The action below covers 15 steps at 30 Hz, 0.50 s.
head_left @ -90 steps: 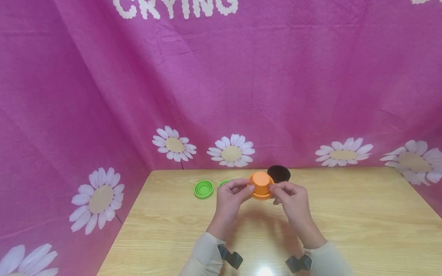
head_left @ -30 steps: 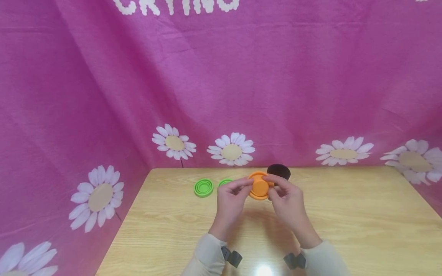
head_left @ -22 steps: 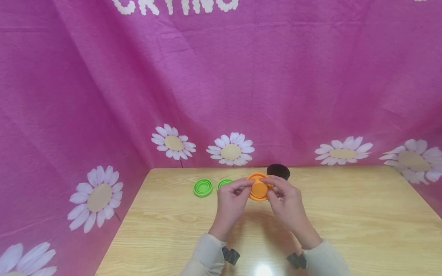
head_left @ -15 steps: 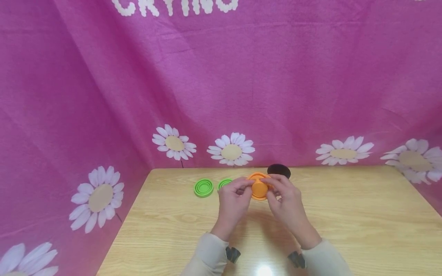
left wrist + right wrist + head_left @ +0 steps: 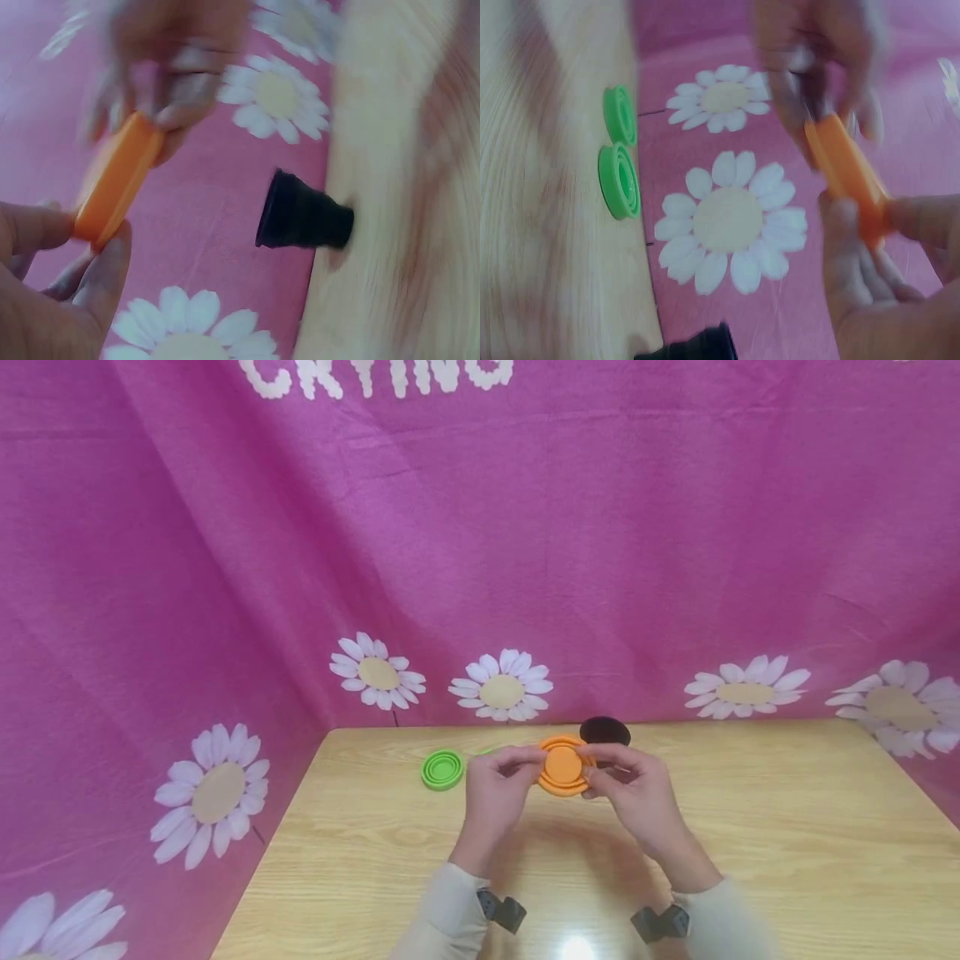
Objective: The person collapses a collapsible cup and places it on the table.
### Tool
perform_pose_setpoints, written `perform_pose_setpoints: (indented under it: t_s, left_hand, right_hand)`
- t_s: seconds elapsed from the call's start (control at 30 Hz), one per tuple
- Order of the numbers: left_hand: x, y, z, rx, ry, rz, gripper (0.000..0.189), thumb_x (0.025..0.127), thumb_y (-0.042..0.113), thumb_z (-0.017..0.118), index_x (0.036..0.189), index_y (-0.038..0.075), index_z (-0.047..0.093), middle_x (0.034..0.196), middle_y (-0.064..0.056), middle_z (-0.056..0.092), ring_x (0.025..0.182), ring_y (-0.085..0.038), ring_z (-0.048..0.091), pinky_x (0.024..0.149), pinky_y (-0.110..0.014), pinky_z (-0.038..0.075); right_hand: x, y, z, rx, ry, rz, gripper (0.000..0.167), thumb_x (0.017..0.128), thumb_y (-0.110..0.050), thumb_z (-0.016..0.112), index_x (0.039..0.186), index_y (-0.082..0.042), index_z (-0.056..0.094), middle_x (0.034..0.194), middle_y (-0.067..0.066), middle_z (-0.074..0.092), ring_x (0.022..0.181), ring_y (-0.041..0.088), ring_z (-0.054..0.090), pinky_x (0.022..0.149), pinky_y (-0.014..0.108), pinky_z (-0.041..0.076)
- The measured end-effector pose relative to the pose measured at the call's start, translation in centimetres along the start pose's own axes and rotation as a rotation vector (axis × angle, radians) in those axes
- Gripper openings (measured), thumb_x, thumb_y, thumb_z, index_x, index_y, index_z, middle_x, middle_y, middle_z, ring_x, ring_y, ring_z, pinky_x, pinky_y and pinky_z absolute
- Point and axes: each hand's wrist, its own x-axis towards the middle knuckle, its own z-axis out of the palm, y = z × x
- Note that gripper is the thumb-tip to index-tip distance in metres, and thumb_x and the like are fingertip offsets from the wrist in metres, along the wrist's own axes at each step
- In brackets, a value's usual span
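In the head view, one green collapsible cup [image 5: 610,189] is mostly hidden by the left hand [image 5: 497,789], the black cup [image 5: 604,731] partly by the right hand [image 5: 639,789]; the white lettering [image 5: 399,378] is cropped above. In each wrist view, the opposite fingers [image 5: 193,90] are blurred.

Orange round concentric-ringed collapsible cup [image 5: 563,766], matte rubbery-looking, flat as a thick disc, round face toward the head camera, edge-on in both wrist views, pinched at opposite sides by left hand [image 5: 497,793] and right hand [image 5: 637,793], off the desk [image 5: 337,860].
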Motion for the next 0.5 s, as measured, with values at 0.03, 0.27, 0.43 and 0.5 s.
perform_pose_setpoints:
  t_s: [0.03, 0.27, 0.43, 0.5]
  left_hand:
    - [0.15, -0.03, -0.22, -0.065, -0.003, -0.046, 0.013, 0.086, -0.005, 0.073, 0.095, 0.003, 0.08, 0.098, -0.007, 0.075, 0.084, -0.019, 0.071, 0.074, -0.032, 0.062]
    - [0.42, -0.22, -0.42, -0.166, -0.009, -0.141, 0.023, 0.085, -0.003, 0.077, 0.108, 0.002, 0.076, 0.101, -0.009, 0.075, 0.093, -0.023, 0.072, 0.08, -0.033, 0.061]
    - [0.66, -0.41, -0.67, -0.278, -0.021, -0.222, 0.033, 0.087, 0.002, 0.078, 0.118, -0.004, 0.07, 0.103, -0.018, 0.073, 0.094, -0.025, 0.072, 0.082, -0.037, 0.061]
    - [0.77, -0.64, -0.82, -0.309, -0.032, -0.276, 0.032, 0.089, 0.009, 0.077, 0.117, -0.005, 0.07, 0.099, -0.019, 0.073, 0.088, -0.025, 0.073, 0.081, -0.038, 0.061]
  right_hand:
    - [0.04, 0.01, -0.28, 0.096, -0.006, 0.057, 0.025, 0.088, 0.014, 0.067, 0.113, 0.009, 0.068, 0.106, 0.015, 0.07, 0.078, 0.019, 0.071, 0.065, 0.037, 0.063]
    - [0.32, 0.29, -0.53, 0.132, -0.022, 0.099, 0.044, 0.089, 0.014, 0.066, 0.131, 0.005, 0.058, 0.114, 0.026, 0.066, 0.086, 0.023, 0.073, 0.07, 0.04, 0.063]
    - [0.49, -0.04, -0.47, 0.109, -0.012, 0.085, 0.047, 0.09, 0.013, 0.066, 0.136, 0.007, 0.055, 0.121, 0.026, 0.064, 0.09, 0.019, 0.073, 0.072, 0.035, 0.062]
    - [0.57, -0.15, -0.39, 0.106, 0.005, 0.086, 0.046, 0.09, 0.013, 0.066, 0.135, 0.009, 0.055, 0.122, 0.027, 0.064, 0.09, 0.017, 0.072, 0.073, 0.034, 0.062]
